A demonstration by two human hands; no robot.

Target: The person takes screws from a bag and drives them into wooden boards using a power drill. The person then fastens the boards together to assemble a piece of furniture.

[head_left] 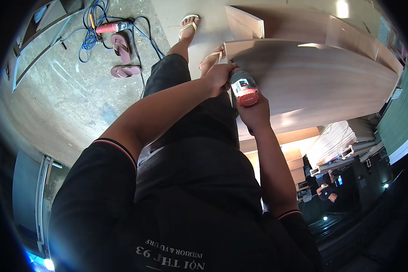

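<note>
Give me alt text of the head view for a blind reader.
A person's right hand grips a red-and-grey power tool at the edge of a large wooden panel, the left hand close beside it. Pink flip-flops and blue cable lie on the floor.

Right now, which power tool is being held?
The drill, gripped by the right hand; the other, a red tool, lies on the floor near pink flip-flops.

Wears a black short-sleeved shirt [195, 190] with red-and-white striped cuffs [116, 144] and white lettering [172, 261] including "INTERIOR", plus dark knee-length shorts [207, 117] and pale thong sandals [188, 26].
</note>
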